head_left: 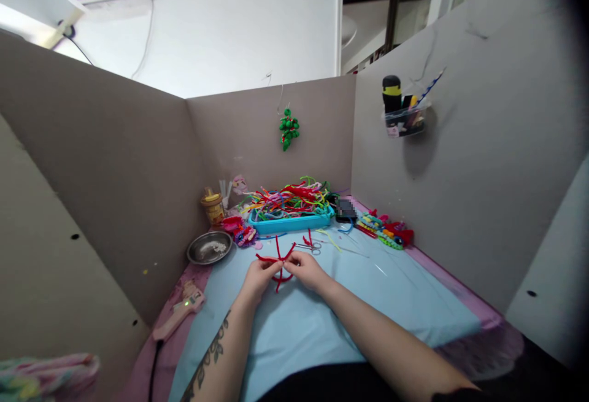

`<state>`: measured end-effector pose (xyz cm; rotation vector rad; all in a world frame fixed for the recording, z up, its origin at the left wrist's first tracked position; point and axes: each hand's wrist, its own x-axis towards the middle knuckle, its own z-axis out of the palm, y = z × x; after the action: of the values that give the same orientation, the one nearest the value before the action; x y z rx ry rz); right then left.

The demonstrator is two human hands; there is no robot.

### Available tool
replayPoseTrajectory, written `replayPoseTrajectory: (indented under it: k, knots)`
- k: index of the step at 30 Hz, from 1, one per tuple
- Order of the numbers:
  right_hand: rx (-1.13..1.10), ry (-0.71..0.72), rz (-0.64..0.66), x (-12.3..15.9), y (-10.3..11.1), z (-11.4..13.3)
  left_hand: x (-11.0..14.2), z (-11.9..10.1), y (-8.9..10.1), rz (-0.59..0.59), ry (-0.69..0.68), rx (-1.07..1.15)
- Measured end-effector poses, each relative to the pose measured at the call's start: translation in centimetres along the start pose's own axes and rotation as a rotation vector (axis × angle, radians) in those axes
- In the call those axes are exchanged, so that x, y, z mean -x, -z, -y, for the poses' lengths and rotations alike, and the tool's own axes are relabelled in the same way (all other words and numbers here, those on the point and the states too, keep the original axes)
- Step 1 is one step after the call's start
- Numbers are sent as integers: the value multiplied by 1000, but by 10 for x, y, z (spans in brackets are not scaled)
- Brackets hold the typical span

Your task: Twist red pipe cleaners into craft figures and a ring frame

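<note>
My left hand (pixel 258 276) and my right hand (pixel 307 269) meet over the light blue mat (pixel 322 316). Both pinch red pipe cleaners (pixel 278 261) that are crossed and twisted together, with ends sticking up and out to the sides. Small scissors (pixel 309 246) lie on the mat just beyond my right hand. A blue tray (pixel 289 223) heaped with pipe cleaners of many colours stands behind them.
A metal bowl (pixel 209 247) and a pink glue gun (pixel 180 316) sit at the left. Finished colourful pieces (pixel 385 232) lie at the right. Cardboard walls surround the desk; a green ornament (pixel 289 129) and a clear holder (pixel 405 118) hang on them.
</note>
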<state>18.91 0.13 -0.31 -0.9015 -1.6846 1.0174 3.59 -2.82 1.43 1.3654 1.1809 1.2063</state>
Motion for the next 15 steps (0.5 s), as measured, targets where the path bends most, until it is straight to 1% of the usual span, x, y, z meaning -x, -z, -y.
replayPoseTrajectory:
  k: [2,3,6,7,8,9,11,12,13,15]
  knots:
    - [-26,14,-12,0,2,2,-1,-1,3,29,-7,47]
    - [-45,19,-13,-1,3,3,-2,-1,5,7,-17,78]
    - [-88,10,14,-1,8,6,-6,-1,14,-161,-63,167]
    - [-93,-2,24,-1,9,7,-7,-1,16,-183,-73,174]
    - [-89,-12,31,-1,10,7,-7,-1,18,-156,-77,160]
    - [-74,-17,34,-1,10,7,-7,0,18,-95,-81,127]
    - [-25,-12,31,-1,11,6,-5,0,16,64,-73,10]
    - [-1,-7,29,0,10,5,-3,0,14,118,-67,-57]
    - [17,-7,28,0,10,5,-1,0,12,144,-63,-118]
    - [31,-19,27,0,10,4,1,1,8,135,-57,-203]
